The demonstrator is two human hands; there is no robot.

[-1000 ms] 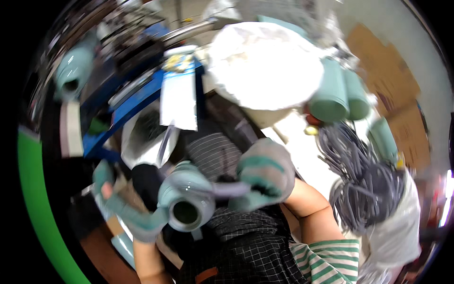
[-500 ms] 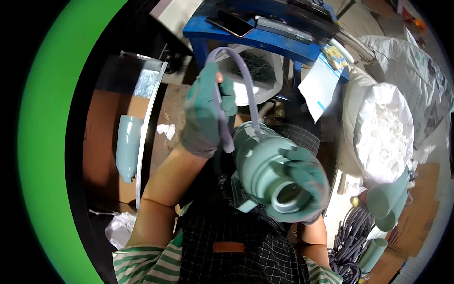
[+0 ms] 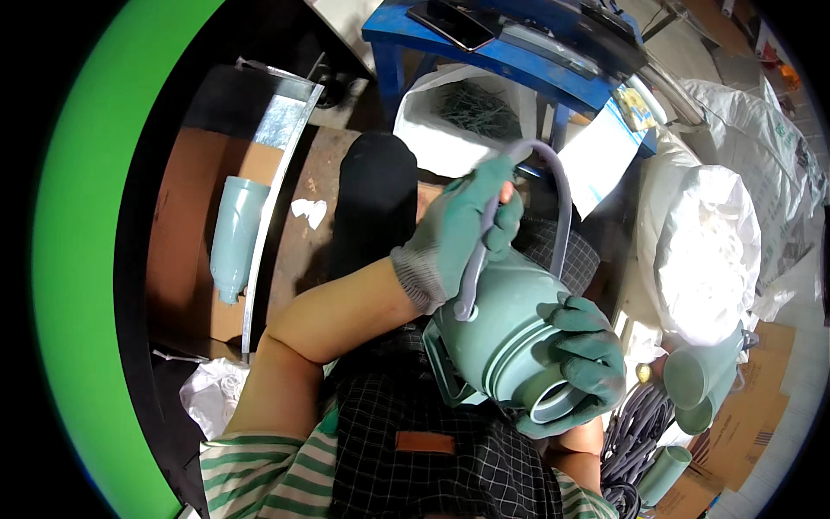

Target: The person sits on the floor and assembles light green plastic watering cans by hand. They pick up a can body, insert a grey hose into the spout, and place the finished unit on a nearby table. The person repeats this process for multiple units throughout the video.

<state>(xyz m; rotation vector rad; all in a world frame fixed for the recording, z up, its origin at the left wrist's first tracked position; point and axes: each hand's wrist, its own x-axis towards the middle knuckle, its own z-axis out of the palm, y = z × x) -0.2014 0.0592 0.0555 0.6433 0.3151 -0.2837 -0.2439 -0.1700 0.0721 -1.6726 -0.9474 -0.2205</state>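
My gloved right hand [image 3: 588, 363] grips the mouth end of a pale green thermos flask casing [image 3: 501, 311], fingers wrapped over its collar. The casing lies tilted across my lap, its round opening toward the lower right and a side handle on its left. My gloved left hand [image 3: 471, 221] is closed round a grey-purple bail handle [image 3: 564, 203] that arches over the casing. One end of that handle rests against the casing's near-left side, by a small pale spot. The other end meets its far side.
At left, a similar green casing [image 3: 239, 233] lies in a cardboard-lined bin. A blue table [image 3: 389, 28] with a phone stands ahead, a white sack [image 3: 424, 138] of green strips below it. At right are a sack [image 3: 705, 259] of white parts, grey-purple handles [image 3: 635, 432] and green cylinders [image 3: 687, 381].
My left hand has moved right and down with the bail handle. Its near end, apart from the casing before, now touches the casing's side. The casing has turned slightly in my right hand.
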